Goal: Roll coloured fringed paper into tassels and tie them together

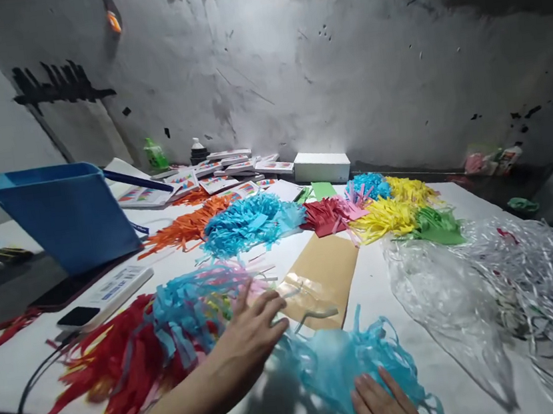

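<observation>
The blue fringe (328, 360) lay crosswise, ahead-left of your flat, ungripping right hand (388, 408), touching it; your splayed left hand (254, 329) seemed empty.

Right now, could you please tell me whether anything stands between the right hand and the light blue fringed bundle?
Nothing visible does: the fingers of the right hand appear to lie directly on the light blue bundle. The left hand is off to the left, not between them.
</observation>
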The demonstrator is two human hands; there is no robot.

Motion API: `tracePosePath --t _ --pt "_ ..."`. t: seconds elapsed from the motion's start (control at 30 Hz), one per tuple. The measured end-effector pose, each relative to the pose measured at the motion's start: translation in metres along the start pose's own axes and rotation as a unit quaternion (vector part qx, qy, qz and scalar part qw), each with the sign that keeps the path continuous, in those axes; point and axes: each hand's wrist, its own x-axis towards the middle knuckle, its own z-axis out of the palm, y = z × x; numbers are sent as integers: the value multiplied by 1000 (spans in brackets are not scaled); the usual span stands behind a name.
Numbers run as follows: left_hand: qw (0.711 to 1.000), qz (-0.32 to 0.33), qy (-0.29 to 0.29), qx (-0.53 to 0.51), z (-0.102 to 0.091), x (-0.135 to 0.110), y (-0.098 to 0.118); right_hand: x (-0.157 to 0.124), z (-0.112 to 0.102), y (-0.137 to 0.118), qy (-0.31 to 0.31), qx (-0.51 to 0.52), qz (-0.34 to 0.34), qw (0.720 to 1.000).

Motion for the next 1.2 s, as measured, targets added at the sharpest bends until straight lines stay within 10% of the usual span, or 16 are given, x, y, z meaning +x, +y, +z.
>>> tracePosePath --t 0.2,0.4,0.53,0.73,0.93,1.2 --pt "987 26 -72 -140 -9 -44 36 5 2 -10 -11 32 -3 999" --pt "964 -30 150 -217 33 -19 99 6 -7 -27 -68 -53 -36 996" --pt "968 -89 148 -184 48 -24 66 -4 -9 -37 -89 -91 -10 992" --pt "990 -130 -46 -39 23 -79 -6 3 -1 -48 -57 -44 80 994" --pt "981 26 -18 -190 10 -69 47 25 6 -53 -85 -14 26 996" --pt "948 -19 17 -317 38 -57 72 12 -12 -42 -134 16 40 990"
